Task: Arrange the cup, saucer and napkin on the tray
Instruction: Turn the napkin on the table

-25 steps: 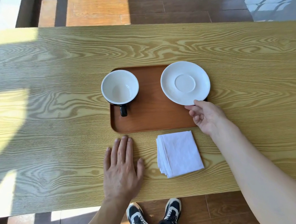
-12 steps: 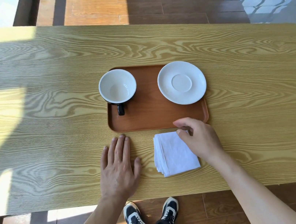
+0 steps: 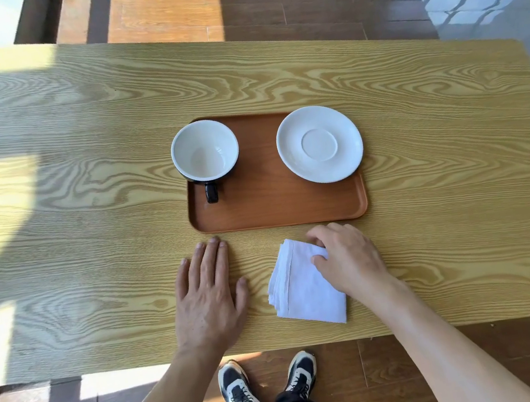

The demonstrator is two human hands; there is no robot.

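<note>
A brown tray (image 3: pixel 278 205) lies mid-table. On its left end stands an empty cup (image 3: pixel 204 151), white inside and black outside, handle pointing toward me. A white saucer (image 3: pixel 319 143) sits on the tray's right end, its rim overhanging the edge a little. A folded white napkin (image 3: pixel 300 288) lies on the table just in front of the tray. My right hand (image 3: pixel 347 257) pinches the napkin's far right corner between thumb and fingers. My left hand (image 3: pixel 207 295) rests flat on the table, fingers spread, left of the napkin and holding nothing.
The wooden table (image 3: pixel 83 193) runs wide to both sides, with its near edge just below my hands. My shoes (image 3: pixel 266 383) stand on the wooden floor under that edge. Sunlight patches fall on the table's left part.
My right hand let go of the saucer, which now rests on the tray, then came back to the napkin and closed on its far corner. The left hand stayed put.
</note>
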